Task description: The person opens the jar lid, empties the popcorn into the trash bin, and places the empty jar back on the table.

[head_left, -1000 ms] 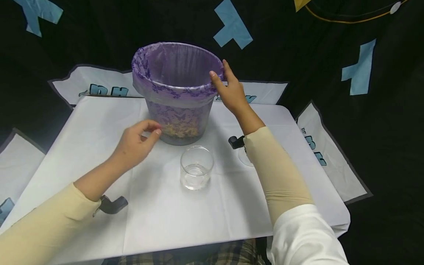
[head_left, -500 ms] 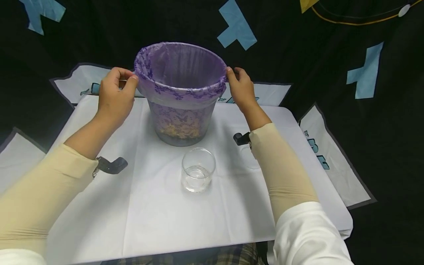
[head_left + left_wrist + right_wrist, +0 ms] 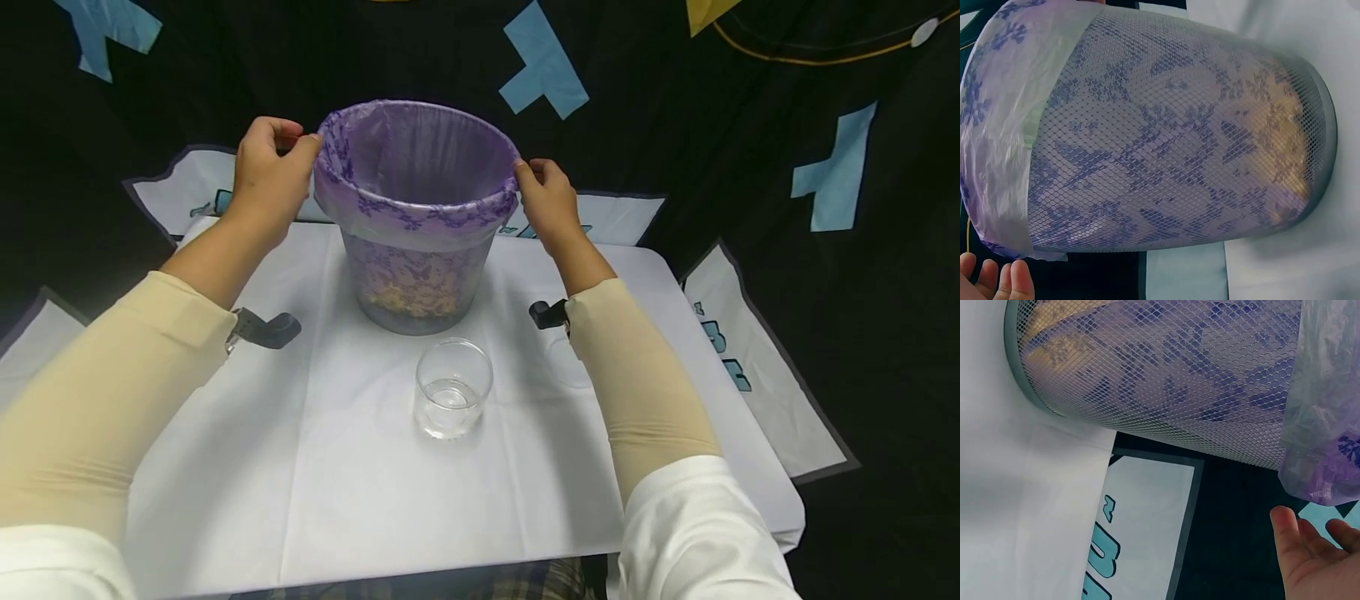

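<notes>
A mesh wastebasket (image 3: 1166,125) stands upright at the table's back, with a purple floral garbage bag (image 3: 420,221) folded over its rim. At the rim's left side my left hand (image 3: 270,179) pinches the bag's edge between thumb and fingers. My right hand (image 3: 551,200) pinches it at the right side. In the left wrist view several left fingertips (image 3: 1019,278) show beside the bag. Right fingers (image 3: 1313,544) appear under the bag's fold in the right wrist view. Something yellowish (image 3: 1285,134) shows through the mesh near the basket's bottom.
A clear glass (image 3: 452,392) holding a little clear liquid stands in front of the basket on the white-covered table (image 3: 390,517). A faint clear round disc (image 3: 567,364) lies to its right, partly behind my right forearm. Black cloth (image 3: 675,125) hangs behind.
My left hand has risen from beside the basket's base to the left rim. The right hand has shifted slightly outward along the right rim, its fingers drawing in. The basket stays in place.
</notes>
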### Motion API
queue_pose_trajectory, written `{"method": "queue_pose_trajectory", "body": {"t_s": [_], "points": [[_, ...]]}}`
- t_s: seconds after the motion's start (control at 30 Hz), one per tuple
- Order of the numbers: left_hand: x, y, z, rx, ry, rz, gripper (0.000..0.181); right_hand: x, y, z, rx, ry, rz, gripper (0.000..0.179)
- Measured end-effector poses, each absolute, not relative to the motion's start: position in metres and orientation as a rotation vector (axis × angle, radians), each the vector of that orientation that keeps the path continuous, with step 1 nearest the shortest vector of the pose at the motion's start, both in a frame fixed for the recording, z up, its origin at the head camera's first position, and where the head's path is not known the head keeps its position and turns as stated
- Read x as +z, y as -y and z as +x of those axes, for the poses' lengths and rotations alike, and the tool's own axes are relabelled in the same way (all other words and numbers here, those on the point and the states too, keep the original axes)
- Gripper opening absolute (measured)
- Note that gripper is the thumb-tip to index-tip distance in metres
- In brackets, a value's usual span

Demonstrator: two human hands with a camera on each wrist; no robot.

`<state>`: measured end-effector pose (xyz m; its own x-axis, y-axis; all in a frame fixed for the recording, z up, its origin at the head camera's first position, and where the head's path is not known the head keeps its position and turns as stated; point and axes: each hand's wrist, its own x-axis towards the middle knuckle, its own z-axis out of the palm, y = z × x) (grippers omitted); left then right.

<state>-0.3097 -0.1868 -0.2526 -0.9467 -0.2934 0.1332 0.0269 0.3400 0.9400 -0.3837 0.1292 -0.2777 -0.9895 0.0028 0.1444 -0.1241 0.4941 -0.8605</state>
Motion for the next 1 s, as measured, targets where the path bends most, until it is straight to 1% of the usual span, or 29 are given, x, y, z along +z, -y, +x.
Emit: {"method": "queue_pose_trajectory", "body": {"t_s": [0.17, 0.57, 0.87, 1.0], "points": [[-0.254, 0.185, -0.309, -1.614, 2.375, 0.237, 0.048, -0.279, -0.126, -0.382, 1.563, 2.584, 0.124, 0.057], [-0.269, 0.183, -0.301, -1.479, 2.483, 0.179, 0.052, -0.278, -0.122, -0.378, 1.593, 2.551, 0.167, 0.048], [-0.278, 0.182, -0.291, -1.45, 2.504, 0.169, 0.054, -0.277, -0.123, -0.377, 1.671, 2.521, 0.183, 0.047], [-0.289, 0.182, -0.281, -1.424, 2.506, 0.147, 0.056, -0.275, -0.123, -0.376, 1.721, 2.494, 0.183, 0.046]]}}
